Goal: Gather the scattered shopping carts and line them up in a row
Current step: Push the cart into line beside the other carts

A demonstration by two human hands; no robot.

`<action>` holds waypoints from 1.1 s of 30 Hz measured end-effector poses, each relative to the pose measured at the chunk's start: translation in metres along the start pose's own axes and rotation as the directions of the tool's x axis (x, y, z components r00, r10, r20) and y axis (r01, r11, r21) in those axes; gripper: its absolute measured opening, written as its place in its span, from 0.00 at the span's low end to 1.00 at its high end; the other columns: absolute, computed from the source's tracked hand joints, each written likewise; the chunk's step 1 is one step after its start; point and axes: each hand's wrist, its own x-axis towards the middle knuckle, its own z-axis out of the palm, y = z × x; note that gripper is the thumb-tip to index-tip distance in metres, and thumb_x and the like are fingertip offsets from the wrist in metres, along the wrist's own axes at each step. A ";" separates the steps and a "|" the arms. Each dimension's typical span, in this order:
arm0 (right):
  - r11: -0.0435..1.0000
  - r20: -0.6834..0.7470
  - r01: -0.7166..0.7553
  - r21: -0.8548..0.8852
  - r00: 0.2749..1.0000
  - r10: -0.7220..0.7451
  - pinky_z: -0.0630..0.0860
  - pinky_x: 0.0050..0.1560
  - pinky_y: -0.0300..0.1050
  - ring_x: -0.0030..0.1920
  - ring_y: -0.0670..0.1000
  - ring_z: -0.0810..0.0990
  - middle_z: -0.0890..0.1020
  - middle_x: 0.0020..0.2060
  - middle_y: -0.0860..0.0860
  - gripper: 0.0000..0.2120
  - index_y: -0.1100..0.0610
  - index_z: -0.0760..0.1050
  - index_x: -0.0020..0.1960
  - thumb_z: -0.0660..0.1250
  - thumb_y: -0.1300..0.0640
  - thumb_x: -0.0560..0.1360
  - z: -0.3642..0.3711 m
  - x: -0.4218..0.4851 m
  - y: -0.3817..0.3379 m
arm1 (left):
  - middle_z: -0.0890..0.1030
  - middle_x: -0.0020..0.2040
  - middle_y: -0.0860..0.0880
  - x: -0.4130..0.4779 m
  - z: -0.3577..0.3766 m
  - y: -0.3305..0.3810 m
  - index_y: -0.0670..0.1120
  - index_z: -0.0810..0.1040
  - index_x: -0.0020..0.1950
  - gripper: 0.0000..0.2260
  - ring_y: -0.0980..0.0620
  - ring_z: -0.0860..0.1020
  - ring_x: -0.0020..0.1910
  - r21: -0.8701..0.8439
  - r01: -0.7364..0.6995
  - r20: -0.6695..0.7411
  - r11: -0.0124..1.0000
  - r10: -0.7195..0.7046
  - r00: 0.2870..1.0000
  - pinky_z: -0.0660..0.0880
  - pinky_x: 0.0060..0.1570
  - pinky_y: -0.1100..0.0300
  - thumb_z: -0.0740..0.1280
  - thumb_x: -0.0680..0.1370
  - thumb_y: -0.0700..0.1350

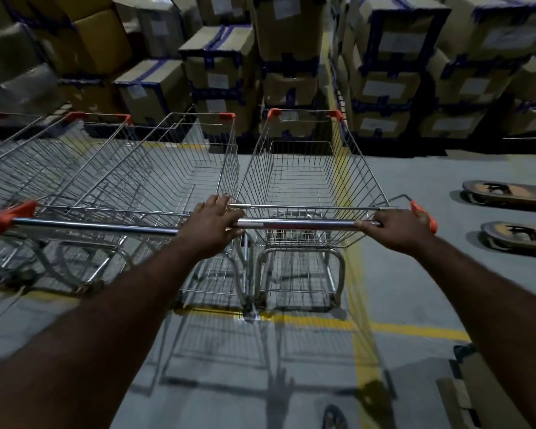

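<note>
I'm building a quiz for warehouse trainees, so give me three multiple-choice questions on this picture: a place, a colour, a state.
1. Where do the pallet forks lie? A) right of the held cart B) inside it C) left of it
2. Its corner caps are: A) blue B) orange-red C) green
3. The right hand is: A) hanging free B) pointing upward C) gripping the handle
1A, forks on floor at right; 2B, caps look orange-red; 3C, fingers wrap the handle.

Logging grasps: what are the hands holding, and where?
The handle bar of the rightmost cart: left hand grips its left end, right hand its right end, by the orange cap.
</note>
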 end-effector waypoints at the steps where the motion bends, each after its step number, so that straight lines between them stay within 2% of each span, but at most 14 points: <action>1: 1.000 -0.004 0.004 -0.001 1.000 -0.004 0.63 0.66 0.60 0.60 0.56 0.78 0.83 0.54 0.52 0.36 0.48 0.78 0.49 0.46 0.21 0.72 0.001 -0.002 -0.001 | 0.58 0.81 0.44 -0.002 0.001 0.000 0.55 0.69 0.72 0.21 0.42 0.55 0.79 0.007 0.004 -0.012 1.000 -0.004 1.000 0.55 0.76 0.42 0.63 0.80 0.59; 4: 1.000 -0.001 0.007 0.020 1.000 -0.007 0.63 0.65 0.60 0.56 0.54 0.78 0.82 0.49 0.50 0.37 0.48 0.76 0.44 0.44 0.19 0.70 0.003 -0.008 0.001 | 0.67 0.77 0.45 -0.007 0.008 -0.003 0.52 0.70 0.71 0.23 0.44 0.61 0.77 0.018 -0.007 -0.035 1.000 0.008 0.999 0.59 0.76 0.45 0.68 0.78 0.57; 7: 1.000 -0.025 0.008 0.021 1.000 -0.008 0.63 0.63 0.58 0.53 0.53 0.78 0.81 0.45 0.49 0.35 0.50 0.78 0.43 0.47 0.22 0.72 0.004 -0.013 0.003 | 0.74 0.71 0.47 -0.012 0.014 -0.004 0.49 0.72 0.71 0.25 0.44 0.65 0.74 0.053 -0.057 -0.064 0.997 0.060 0.996 0.64 0.73 0.46 0.72 0.76 0.52; 11: 1.000 -0.021 0.012 0.020 1.000 -0.012 0.65 0.62 0.58 0.50 0.52 0.77 0.80 0.43 0.48 0.34 0.48 0.75 0.40 0.46 0.21 0.72 0.007 -0.015 0.004 | 0.78 0.64 0.48 -0.013 0.010 -0.006 0.47 0.78 0.63 0.17 0.45 0.72 0.68 0.008 -0.082 -0.133 0.997 0.083 0.988 0.70 0.65 0.51 0.73 0.75 0.47; 14: 1.000 -0.001 0.001 0.017 1.000 -0.001 0.65 0.64 0.60 0.51 0.52 0.76 0.79 0.43 0.47 0.32 0.47 0.74 0.40 0.46 0.21 0.72 0.006 -0.018 0.000 | 0.77 0.63 0.49 -0.015 0.005 -0.008 0.47 0.80 0.56 0.11 0.49 0.75 0.63 -0.076 -0.083 -0.169 0.994 0.069 0.983 0.72 0.58 0.57 0.74 0.74 0.45; 16: 1.000 0.022 0.006 0.024 1.000 -0.006 0.62 0.67 0.61 0.52 0.52 0.77 0.80 0.44 0.47 0.33 0.48 0.75 0.42 0.47 0.22 0.73 0.002 -0.020 0.002 | 0.77 0.65 0.48 -0.016 0.005 -0.010 0.47 0.80 0.56 0.11 0.49 0.74 0.64 -0.079 -0.082 -0.157 0.993 0.069 0.985 0.71 0.61 0.54 0.73 0.75 0.43; 18: 0.999 0.042 0.036 0.022 0.998 -0.037 0.61 0.70 0.59 0.51 0.50 0.78 0.79 0.42 0.44 0.40 0.47 0.74 0.41 0.39 0.17 0.66 -0.005 -0.023 0.009 | 0.76 0.67 0.48 -0.016 0.008 -0.013 0.48 0.78 0.59 0.13 0.48 0.74 0.65 -0.056 -0.085 -0.155 0.995 0.076 0.985 0.69 0.66 0.49 0.72 0.75 0.41; 20: 0.998 0.042 0.044 -0.050 0.998 -0.042 0.61 0.67 0.56 0.57 0.51 0.76 0.80 0.48 0.47 0.48 0.46 0.77 0.47 0.33 0.15 0.60 -0.006 -0.027 0.017 | 0.77 0.67 0.47 -0.015 0.013 -0.015 0.48 0.77 0.62 0.15 0.47 0.74 0.65 -0.044 -0.090 -0.174 0.995 0.081 0.981 0.70 0.65 0.48 0.70 0.76 0.39; 22: 0.985 0.016 -0.016 -0.170 1.000 0.019 0.54 0.71 0.63 0.72 0.56 0.67 0.77 0.65 0.51 0.44 0.45 0.76 0.63 0.40 0.18 0.68 -0.003 -0.033 0.018 | 0.78 0.64 0.46 -0.014 0.014 -0.013 0.46 0.78 0.61 0.14 0.47 0.75 0.61 -0.042 -0.094 -0.198 0.995 0.084 0.977 0.71 0.60 0.52 0.69 0.76 0.37; 23: 0.979 0.001 -0.052 -0.196 0.999 0.053 0.49 0.72 0.68 0.75 0.58 0.62 0.74 0.70 0.51 0.41 0.45 0.74 0.67 0.44 0.20 0.71 0.000 -0.035 0.017 | 0.79 0.62 0.46 -0.014 0.014 -0.012 0.46 0.78 0.60 0.14 0.47 0.76 0.59 -0.041 -0.096 -0.208 0.995 0.086 0.974 0.72 0.58 0.53 0.69 0.76 0.37; 25: 0.978 0.013 -0.083 -0.193 0.996 0.087 0.50 0.71 0.71 0.76 0.59 0.60 0.74 0.71 0.50 0.42 0.45 0.74 0.67 0.43 0.20 0.70 0.002 -0.035 0.014 | 0.79 0.61 0.45 -0.014 0.013 -0.011 0.45 0.78 0.58 0.13 0.47 0.76 0.58 -0.038 -0.107 -0.226 0.994 0.096 0.969 0.72 0.56 0.54 0.69 0.75 0.36; 29: 0.988 -0.006 -0.079 -0.132 0.997 0.079 0.63 0.68 0.63 0.73 0.60 0.64 0.78 0.65 0.51 0.47 0.48 0.77 0.61 0.39 0.18 0.64 0.001 -0.036 0.016 | 0.79 0.60 0.44 -0.015 0.014 -0.012 0.44 0.78 0.57 0.11 0.45 0.76 0.59 -0.066 -0.110 -0.233 0.992 0.092 0.968 0.72 0.56 0.53 0.69 0.75 0.35; 33: 0.989 -0.011 -0.088 -0.119 0.996 0.087 0.62 0.67 0.63 0.74 0.60 0.64 0.79 0.65 0.52 0.49 0.50 0.77 0.62 0.39 0.18 0.64 0.003 -0.043 0.013 | 0.79 0.58 0.44 -0.015 0.015 -0.012 0.45 0.77 0.55 0.10 0.47 0.76 0.56 -0.071 -0.130 -0.246 0.989 0.109 0.963 0.71 0.53 0.56 0.68 0.76 0.34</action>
